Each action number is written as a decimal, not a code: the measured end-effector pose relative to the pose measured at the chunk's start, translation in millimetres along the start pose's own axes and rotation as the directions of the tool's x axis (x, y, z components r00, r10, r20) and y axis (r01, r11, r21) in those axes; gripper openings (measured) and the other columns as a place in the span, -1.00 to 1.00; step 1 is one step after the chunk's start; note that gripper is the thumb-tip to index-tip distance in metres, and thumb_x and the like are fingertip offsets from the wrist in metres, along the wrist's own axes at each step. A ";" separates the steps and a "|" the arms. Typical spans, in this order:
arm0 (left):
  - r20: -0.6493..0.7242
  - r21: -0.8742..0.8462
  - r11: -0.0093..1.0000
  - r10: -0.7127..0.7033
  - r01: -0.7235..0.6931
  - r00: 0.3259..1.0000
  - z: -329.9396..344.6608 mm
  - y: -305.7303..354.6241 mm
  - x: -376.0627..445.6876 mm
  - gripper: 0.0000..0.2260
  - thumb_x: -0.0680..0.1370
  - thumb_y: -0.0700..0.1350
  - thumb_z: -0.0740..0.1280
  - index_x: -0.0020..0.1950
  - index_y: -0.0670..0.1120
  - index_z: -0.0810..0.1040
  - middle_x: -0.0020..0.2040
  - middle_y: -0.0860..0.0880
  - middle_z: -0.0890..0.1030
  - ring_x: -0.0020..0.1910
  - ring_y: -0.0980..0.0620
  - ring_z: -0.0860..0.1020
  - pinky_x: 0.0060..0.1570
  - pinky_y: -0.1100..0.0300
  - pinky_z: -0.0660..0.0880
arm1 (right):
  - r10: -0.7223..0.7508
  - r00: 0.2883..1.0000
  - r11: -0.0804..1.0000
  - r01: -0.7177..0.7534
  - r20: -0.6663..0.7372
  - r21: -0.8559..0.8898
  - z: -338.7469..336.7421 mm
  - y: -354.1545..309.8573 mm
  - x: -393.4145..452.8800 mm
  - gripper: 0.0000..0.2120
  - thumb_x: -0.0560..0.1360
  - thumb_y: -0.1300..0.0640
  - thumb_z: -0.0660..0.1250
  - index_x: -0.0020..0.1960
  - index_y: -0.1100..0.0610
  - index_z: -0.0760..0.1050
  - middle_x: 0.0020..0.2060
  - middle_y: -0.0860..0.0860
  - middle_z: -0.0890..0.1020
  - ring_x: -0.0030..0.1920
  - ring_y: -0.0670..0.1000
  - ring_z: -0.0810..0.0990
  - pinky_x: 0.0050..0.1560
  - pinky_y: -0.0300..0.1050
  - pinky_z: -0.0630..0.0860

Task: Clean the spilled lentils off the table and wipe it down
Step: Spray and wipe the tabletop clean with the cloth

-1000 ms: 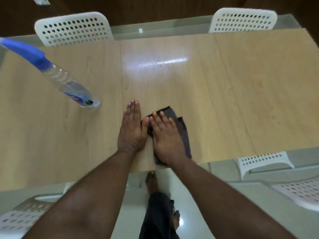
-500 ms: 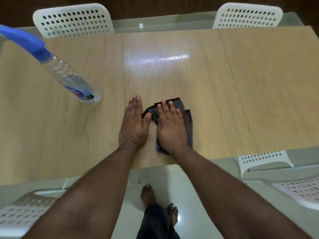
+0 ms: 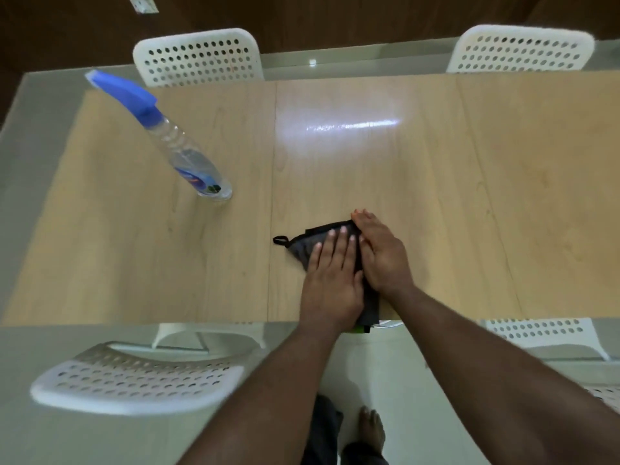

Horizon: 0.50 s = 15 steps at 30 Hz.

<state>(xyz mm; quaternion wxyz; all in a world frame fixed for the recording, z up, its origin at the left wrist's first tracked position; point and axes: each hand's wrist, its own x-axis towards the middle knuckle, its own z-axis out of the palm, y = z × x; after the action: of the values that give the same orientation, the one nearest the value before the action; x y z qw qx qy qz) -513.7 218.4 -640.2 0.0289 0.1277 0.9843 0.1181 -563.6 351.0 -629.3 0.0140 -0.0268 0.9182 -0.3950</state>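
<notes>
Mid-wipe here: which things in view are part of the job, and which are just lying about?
Job:
cloth, under both hands
left hand, flat on the cloth
right hand, at the cloth's right edge
table
spray bottle, standing on the table

Lying about:
chairs
wall socket

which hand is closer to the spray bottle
Left. The left hand lies flat on the dark cloth, on the spray bottle's side; the right hand sits just beyond it, farther away.
</notes>
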 end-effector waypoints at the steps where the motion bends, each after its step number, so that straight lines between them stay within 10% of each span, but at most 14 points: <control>1: 0.001 0.032 0.999 -0.013 0.013 1.000 1.8 -2.4 2.8 -0.39 0.72 0.09 0.00 0.73 -0.10 -0.01 0.74 -0.06 -0.09 0.71 -0.03 -0.17 0.66 -0.12 -0.06 | -0.025 1.000 0.998 0.026 0.007 -0.055 5.6 3.0 -0.7 -0.51 0.65 0.12 0.13 0.56 0.09 0.44 0.55 0.03 0.45 0.60 0.00 0.32 0.59 0.11 0.30; 15: -0.028 0.031 0.941 -0.337 0.337 0.941 -1.7 -6.7 -67.8 -0.35 0.74 0.20 -0.04 0.74 -0.10 -0.07 0.73 -0.12 -0.13 0.71 -0.08 -0.17 0.66 -0.12 -0.02 | -0.164 0.983 0.890 0.183 0.082 -0.418 17.3 4.2 -5.8 -0.44 0.71 -0.06 -0.03 0.64 0.10 0.31 0.63 0.12 0.28 0.67 0.11 0.15 0.64 0.08 0.13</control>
<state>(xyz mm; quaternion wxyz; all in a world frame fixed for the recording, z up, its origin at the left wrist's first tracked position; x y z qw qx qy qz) -450.0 194.2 -638.3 0.0354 -0.0434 0.9939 0.0954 -557.2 341.7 -644.3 -0.0069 -0.1197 0.9753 -0.1853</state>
